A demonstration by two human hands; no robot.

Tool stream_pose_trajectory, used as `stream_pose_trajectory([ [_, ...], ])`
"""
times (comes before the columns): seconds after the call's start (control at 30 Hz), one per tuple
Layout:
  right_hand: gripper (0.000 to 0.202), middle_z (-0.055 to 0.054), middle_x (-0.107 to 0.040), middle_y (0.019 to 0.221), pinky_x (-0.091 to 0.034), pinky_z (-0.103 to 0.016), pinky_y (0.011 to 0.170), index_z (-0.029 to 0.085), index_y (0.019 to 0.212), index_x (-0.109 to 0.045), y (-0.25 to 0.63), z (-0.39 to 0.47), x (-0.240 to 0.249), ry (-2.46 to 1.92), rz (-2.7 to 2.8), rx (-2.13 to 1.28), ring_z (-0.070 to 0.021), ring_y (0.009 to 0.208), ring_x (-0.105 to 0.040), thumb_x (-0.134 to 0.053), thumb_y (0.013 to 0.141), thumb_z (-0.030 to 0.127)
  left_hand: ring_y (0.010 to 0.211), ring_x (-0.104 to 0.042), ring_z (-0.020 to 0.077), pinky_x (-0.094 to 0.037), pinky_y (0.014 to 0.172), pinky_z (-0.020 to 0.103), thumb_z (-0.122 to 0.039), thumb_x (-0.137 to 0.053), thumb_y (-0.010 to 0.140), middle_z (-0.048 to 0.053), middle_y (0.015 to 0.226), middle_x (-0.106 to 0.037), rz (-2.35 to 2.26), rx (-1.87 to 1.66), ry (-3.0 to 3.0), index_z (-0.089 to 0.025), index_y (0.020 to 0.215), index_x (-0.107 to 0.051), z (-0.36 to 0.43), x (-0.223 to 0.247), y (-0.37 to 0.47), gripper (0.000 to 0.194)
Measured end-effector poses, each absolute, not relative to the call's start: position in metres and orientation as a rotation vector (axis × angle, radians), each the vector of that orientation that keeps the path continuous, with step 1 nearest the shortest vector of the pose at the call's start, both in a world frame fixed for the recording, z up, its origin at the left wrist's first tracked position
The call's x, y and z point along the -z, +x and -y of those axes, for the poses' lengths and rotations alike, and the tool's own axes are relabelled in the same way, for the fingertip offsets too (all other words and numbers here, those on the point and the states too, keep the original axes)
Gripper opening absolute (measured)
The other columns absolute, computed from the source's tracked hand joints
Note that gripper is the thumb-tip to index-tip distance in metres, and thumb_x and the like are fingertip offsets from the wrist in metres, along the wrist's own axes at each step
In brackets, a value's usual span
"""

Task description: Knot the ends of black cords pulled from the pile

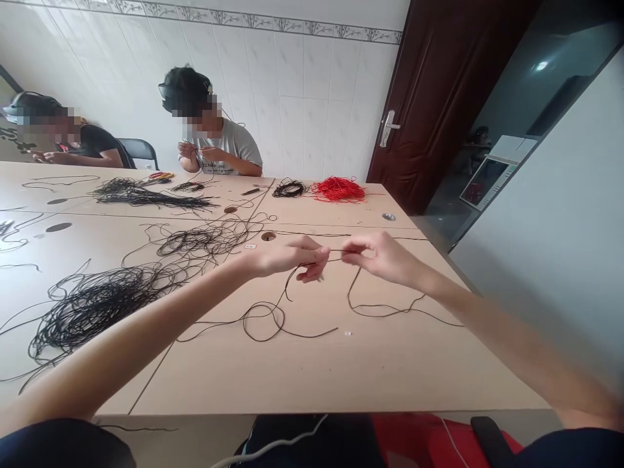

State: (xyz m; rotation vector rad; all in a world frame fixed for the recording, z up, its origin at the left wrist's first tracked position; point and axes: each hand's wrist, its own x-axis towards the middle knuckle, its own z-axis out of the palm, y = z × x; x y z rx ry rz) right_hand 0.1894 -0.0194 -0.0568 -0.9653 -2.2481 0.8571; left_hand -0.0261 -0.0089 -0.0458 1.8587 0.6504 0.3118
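My left hand (305,257) is closed on a thin black cord (336,251) above the table. To its right, my right hand (373,253) pinches the same cord, and short strands stretch across the gap between the two hands. A loose end hangs below my left hand, next to a looped black cord (264,322) on the tabletop. From my right hand another length drops to the table and runs off to the right (390,308).
Tangled black cord (104,305) covers the table's left side. Farther back are a black bundle (151,194), a black coil (288,188), red cord (338,189) and scissors (160,175). Two people (234,146) sit across the table (292,383). A dark door (419,97) stands behind.
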Motion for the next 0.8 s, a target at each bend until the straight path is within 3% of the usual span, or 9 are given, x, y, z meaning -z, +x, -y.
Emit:
stream_pose_trajectory([
  [0.17,0.021,-0.002,-0.055,0.076,-0.036,-0.028,0.060,0.020,0.080,-0.051,0.240,0.015,0.046,-1.376,2.253,-0.476,-0.0136,0.067,-0.048,-0.045,0.084,0.039,0.052,-0.043,0.0117,-0.039,0.058,0.027,-0.039,-0.038,0.090,-0.001,0.047,-0.043,-0.664,-0.397,1.825,-0.015,0.054,-0.045,0.000,0.054,-0.042,0.044],
  [0.37,0.027,-0.004,-0.058,0.088,-0.042,-0.032,0.075,0.021,0.082,-0.051,0.276,0.016,0.047,-1.517,2.301,-0.581,-0.0173,0.083,-0.054,-0.046,0.083,0.048,0.052,-0.045,0.0125,-0.040,0.059,0.028,-0.038,-0.038,0.091,-0.001,0.046,-0.041,-0.621,-0.413,1.810,-0.016,0.053,-0.044,-0.004,0.058,-0.039,0.044],
  [0.47,0.032,-0.005,-0.058,0.108,-0.042,-0.037,0.083,0.023,0.093,-0.055,0.264,0.021,0.047,-1.572,2.391,-0.651,-0.0221,0.097,-0.054,-0.052,0.078,0.051,0.051,-0.044,0.0120,-0.041,0.062,0.029,-0.038,-0.039,0.090,-0.001,0.047,-0.043,-0.587,-0.386,1.824,-0.016,0.053,-0.045,-0.002,0.056,-0.029,0.044],
  [0.57,0.043,-0.004,-0.053,0.122,-0.040,-0.037,0.094,0.024,0.108,-0.052,0.236,0.029,0.049,-1.314,2.385,-0.839,-0.0226,0.114,-0.049,-0.056,0.076,0.053,0.051,-0.045,0.0114,-0.041,0.064,0.029,-0.038,-0.037,0.091,-0.001,0.048,-0.045,-0.572,-0.344,1.840,-0.015,0.053,-0.046,0.003,0.052,-0.018,0.045],
  [0.7,0.034,-0.005,-0.060,0.110,-0.043,-0.034,0.093,0.021,0.108,-0.052,0.197,0.035,0.055,-0.863,2.320,-1.126,-0.0169,0.108,-0.053,-0.047,0.085,0.046,0.050,-0.044,0.0098,-0.037,0.057,0.027,-0.036,-0.037,0.092,0.000,0.052,-0.048,-0.593,-0.321,1.849,-0.013,0.053,-0.048,0.008,0.047,-0.010,0.046],
  [0.8,0.028,-0.006,-0.058,0.102,-0.044,-0.036,0.090,0.020,0.101,-0.049,0.183,0.035,0.064,-0.815,2.182,-0.767,-0.0171,0.102,-0.054,-0.053,0.083,0.041,0.050,-0.044,0.0106,-0.039,0.058,0.027,-0.036,-0.036,0.092,-0.001,0.047,-0.044,-0.614,-0.378,1.834,-0.014,0.052,-0.046,0.011,0.044,-0.012,0.046],
])
